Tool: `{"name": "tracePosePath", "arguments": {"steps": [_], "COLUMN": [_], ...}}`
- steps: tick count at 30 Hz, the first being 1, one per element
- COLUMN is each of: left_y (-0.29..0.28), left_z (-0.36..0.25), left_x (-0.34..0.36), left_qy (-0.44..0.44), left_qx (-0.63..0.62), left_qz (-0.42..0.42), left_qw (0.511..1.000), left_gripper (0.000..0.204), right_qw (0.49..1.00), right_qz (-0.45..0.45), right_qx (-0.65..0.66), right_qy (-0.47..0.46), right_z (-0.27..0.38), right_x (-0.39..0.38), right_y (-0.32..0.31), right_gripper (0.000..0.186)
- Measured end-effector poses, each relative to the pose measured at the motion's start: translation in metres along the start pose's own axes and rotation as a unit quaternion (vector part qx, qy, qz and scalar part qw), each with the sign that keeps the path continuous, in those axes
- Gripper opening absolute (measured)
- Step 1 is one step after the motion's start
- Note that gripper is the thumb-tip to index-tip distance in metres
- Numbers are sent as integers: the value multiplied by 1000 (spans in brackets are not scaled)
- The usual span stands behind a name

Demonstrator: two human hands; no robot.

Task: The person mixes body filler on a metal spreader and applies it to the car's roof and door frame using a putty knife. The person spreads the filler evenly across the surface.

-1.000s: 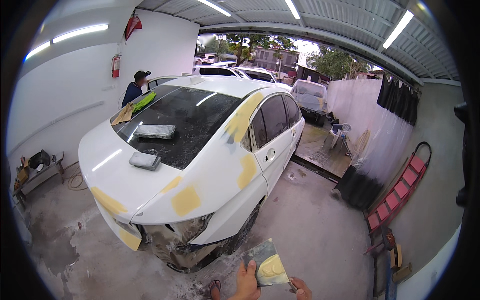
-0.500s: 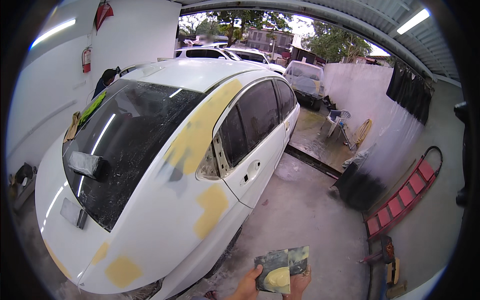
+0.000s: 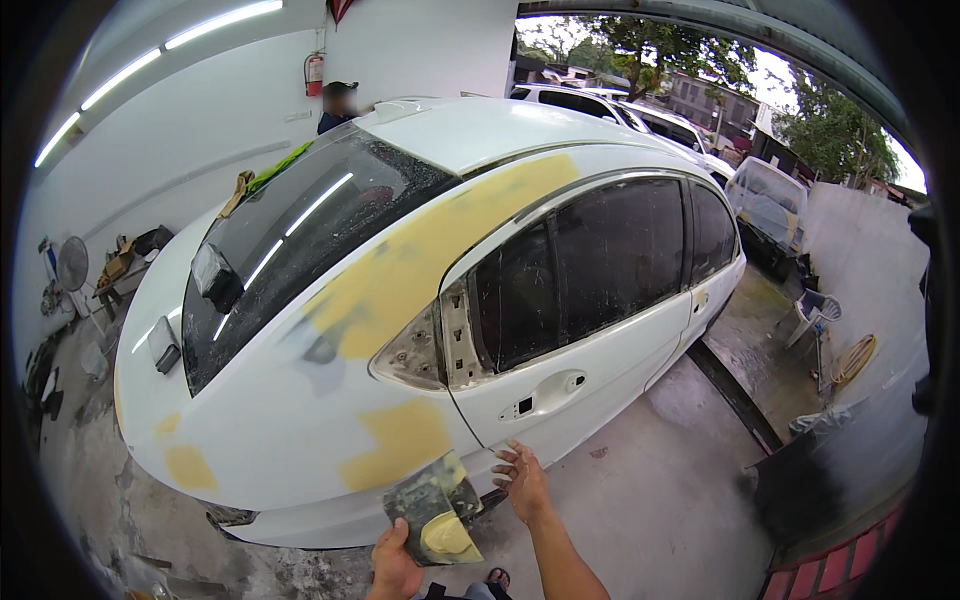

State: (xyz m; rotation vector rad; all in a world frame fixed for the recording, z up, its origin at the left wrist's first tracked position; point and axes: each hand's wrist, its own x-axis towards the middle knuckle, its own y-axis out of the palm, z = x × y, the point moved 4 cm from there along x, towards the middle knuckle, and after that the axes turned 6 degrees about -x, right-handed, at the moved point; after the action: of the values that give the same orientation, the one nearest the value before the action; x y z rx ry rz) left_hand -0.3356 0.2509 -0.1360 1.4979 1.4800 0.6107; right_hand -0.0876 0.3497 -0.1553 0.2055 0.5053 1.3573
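Observation:
My left hand (image 3: 396, 567) grips a dark, smeared mixing board (image 3: 412, 495) by its near edge, thumb on top. A mound of pale yellow body filler (image 3: 447, 537) lies on it. To the right of the board my right hand (image 3: 524, 485) is raised, fingers apart, with nothing visible in them. It appears in front of the lower door of a white car (image 3: 620, 365). Yellow filler patches cover the car's fender (image 3: 400, 440) and roof pillar (image 3: 430, 245), with grey smudges near the windshield corner. Bare metal shows around the front corner of the side window.
A grey wrapped block (image 3: 213, 275) and a smaller sanding-block-like piece (image 3: 163, 345) rest on the windshield and hood. Across the car stands another person (image 3: 338, 105). A fan (image 3: 73, 262) stands left; a chair (image 3: 812, 318), coiled hose (image 3: 855, 360) and red ladder (image 3: 845, 560) are right.
My hands have moved apart: the right has let go of the board and lifted forward, while the left carries it leftward, nearer the car. The view has turned left.

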Motion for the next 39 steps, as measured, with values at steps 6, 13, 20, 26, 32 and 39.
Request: {"name": "tracePosePath", "arguments": {"steps": [6, 13, 20, 26, 32, 39], "left_y": [-4, -9, 10, -6, -26, 9], "left_z": [26, 27, 2, -32, -4, 42], "left_x": [-73, -122, -120, -100, -66, -61], "left_qy": [28, 165, 185, 140, 10, -79], "left_qx": [-76, -40, -2, -6, -10, -15], "left_qz": [-76, -92, -168, -152, -118, 63], "left_qw": [994, 981, 968, 978, 993, 995], "left_gripper": [50, 51, 53, 56, 56, 52], "right_qw": [866, 771, 744, 883, 731, 144], "right_qz": [-90, -3, 25, -101, -466, -737], "right_qx": [-478, -636, -667, -438, -330, -467], "right_qy": [-121, -39, 43, 132, -373, -467], "right_z": [21, 58, 60, 144, 253, 297], "right_x": [110, 109, -13, -226, -411, -375], "right_y": [-43, -49, -160, -330, -280, -254], "right_gripper": [53, 51, 60, 63, 63, 60]}}
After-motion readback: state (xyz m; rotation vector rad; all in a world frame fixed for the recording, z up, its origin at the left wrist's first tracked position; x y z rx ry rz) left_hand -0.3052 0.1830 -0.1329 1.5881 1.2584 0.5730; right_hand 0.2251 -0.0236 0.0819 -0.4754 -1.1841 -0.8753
